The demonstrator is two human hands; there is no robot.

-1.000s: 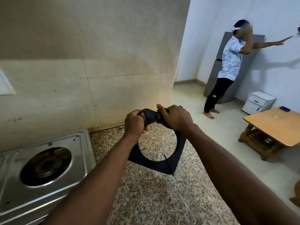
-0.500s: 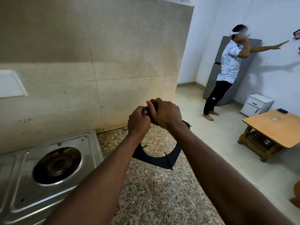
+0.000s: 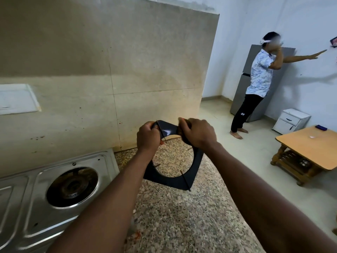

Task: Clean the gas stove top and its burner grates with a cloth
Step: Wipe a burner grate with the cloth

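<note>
Speckled desk (image 3: 173,225) under my forearms. Steel stove (image 3: 23,207) at 8 o'clock, burner (image 3: 72,187) uncovered. Black burner grate (image 3: 171,178) up off desk, tilted, dead centre. Left hand (image 3: 148,136) clamps its top corner. Right hand (image 3: 197,133) curled over top edge just beside, something dark under fingers, can't tell what. Person (image 3: 259,77) by fridge (image 3: 238,99) at 2 o'clock.

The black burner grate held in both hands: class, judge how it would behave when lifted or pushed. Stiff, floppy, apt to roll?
Probably stiff: the burner grate holds its square shape though the left hand and right hand grip only its top edge. Unlikely to roll: straight sides. Its glossy surface may be slippery.
</note>
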